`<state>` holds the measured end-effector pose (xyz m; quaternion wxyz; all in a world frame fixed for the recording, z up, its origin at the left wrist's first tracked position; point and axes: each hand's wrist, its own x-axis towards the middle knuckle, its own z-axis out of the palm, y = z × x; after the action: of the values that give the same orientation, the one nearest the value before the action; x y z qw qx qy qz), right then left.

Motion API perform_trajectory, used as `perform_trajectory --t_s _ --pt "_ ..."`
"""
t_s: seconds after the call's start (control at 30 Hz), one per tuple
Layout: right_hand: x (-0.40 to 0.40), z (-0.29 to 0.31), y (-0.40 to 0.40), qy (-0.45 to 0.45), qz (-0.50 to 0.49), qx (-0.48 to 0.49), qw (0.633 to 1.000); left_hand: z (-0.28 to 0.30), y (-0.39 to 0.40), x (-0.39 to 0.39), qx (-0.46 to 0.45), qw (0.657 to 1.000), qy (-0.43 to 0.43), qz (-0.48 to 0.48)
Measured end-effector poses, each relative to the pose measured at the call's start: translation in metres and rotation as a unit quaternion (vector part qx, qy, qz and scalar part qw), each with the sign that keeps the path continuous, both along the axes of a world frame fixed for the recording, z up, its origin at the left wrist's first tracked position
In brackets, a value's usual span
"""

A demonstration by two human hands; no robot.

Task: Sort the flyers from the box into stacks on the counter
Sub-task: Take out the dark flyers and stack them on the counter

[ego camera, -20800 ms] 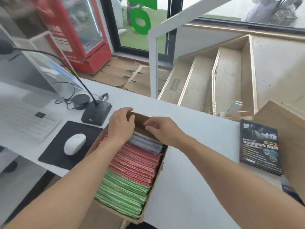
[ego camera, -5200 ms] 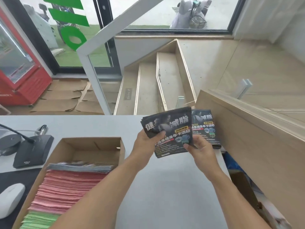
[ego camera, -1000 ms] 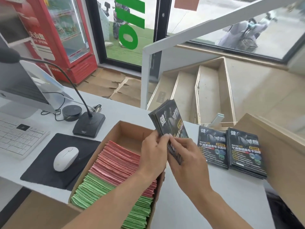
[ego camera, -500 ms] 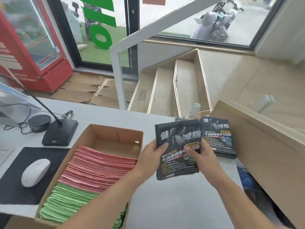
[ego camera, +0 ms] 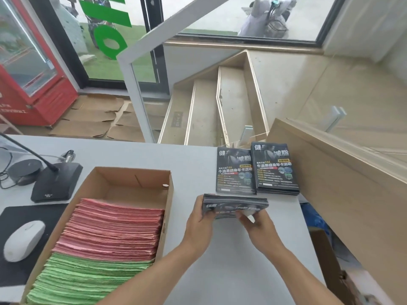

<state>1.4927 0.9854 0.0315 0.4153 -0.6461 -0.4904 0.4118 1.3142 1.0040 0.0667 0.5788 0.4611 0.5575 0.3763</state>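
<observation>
Both hands hold one bundle (ego camera: 235, 204) of dark flyers, tipped so that its top edge faces the camera and its cover is foreshortened. The left hand (ego camera: 199, 219) grips the bundle's left end, fingers curled round it with the thumb on the near face; the right hand (ego camera: 256, 223) grips the lower right part, fingers curled under and round the near edge. Whether the bundle's far edge touches the grey table (ego camera: 193, 157) or is just above it cannot be told. Just beyond the hands, two stacks of the same dark flyers lie flat on the table side by side, touching or nearly so: the left stack (ego camera: 234, 170) straight ahead of the bundle, the right stack (ego camera: 274, 167) beyond and to the right of the right hand, against a wooden panel (ego camera: 343, 194). To the left of the left hand, close beside its wrist and forearm, stands the open cardboard box (ego camera: 167, 194). Its far end shows bare cardboard floor; pink flyers (ego camera: 114, 230) fill the middle and green flyers (ego camera: 88, 280) the near end, packed on edge. Further left of the box are a black microphone base (ego camera: 55, 183), a round black puck (ego camera: 24, 170), and a white mouse (ego camera: 23, 239) on a black pad (ego camera: 13, 216). Past the table's far edge, steps (ego camera: 220, 106) go down toward a glass door, with a red cooler (ego camera: 26, 69) at far left.
</observation>
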Motion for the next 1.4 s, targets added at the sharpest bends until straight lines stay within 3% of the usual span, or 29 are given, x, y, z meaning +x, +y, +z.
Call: perform_trajectory --t_s 0.17,0.27,0.43,0.5,0.7,0.93,1.03,1.1,1.2,1.4 --pt "0.005 -0.012 -0.002 -0.059 0.042 -0.039 0.997 -0.016 -0.002 0.006 -0.018 0.998 0.063 0.027" --pt "0.002 -0.007 0.003 -0.072 0.019 -0.047 0.996 -0.014 0.004 0.01 -0.018 0.996 0.074 0.051" --pt "-0.004 0.011 0.029 0.041 -0.01 -0.09 0.995 -0.003 0.042 0.014 -0.083 0.99 0.075 0.083" --pt "-0.003 0.017 0.05 0.03 -0.022 -0.112 0.993 0.0 0.065 0.015 -0.105 0.987 0.084 0.091" --pt "0.006 0.043 0.128 -0.188 -0.007 -0.16 0.969 0.002 0.138 0.026 -0.113 0.984 0.116 0.073" --pt "0.015 0.052 0.173 -0.465 0.011 -0.203 0.862 -0.004 0.186 0.042 -0.129 0.982 0.138 -0.009" --pt "0.033 0.041 0.171 -0.511 0.019 -0.204 0.835 -0.01 0.19 0.044 -0.143 0.976 0.15 -0.065" --pt "0.05 0.033 0.165 -0.513 -0.011 -0.181 0.839 -0.013 0.191 0.045 -0.148 0.976 0.145 -0.072" --pt "0.079 0.022 0.155 -0.444 -0.107 -0.166 0.874 -0.016 0.192 0.05 -0.163 0.975 0.131 -0.069" --pt "0.114 0.012 0.153 -0.271 -0.189 -0.261 0.907 -0.016 0.193 0.069 -0.207 0.969 0.105 -0.089"
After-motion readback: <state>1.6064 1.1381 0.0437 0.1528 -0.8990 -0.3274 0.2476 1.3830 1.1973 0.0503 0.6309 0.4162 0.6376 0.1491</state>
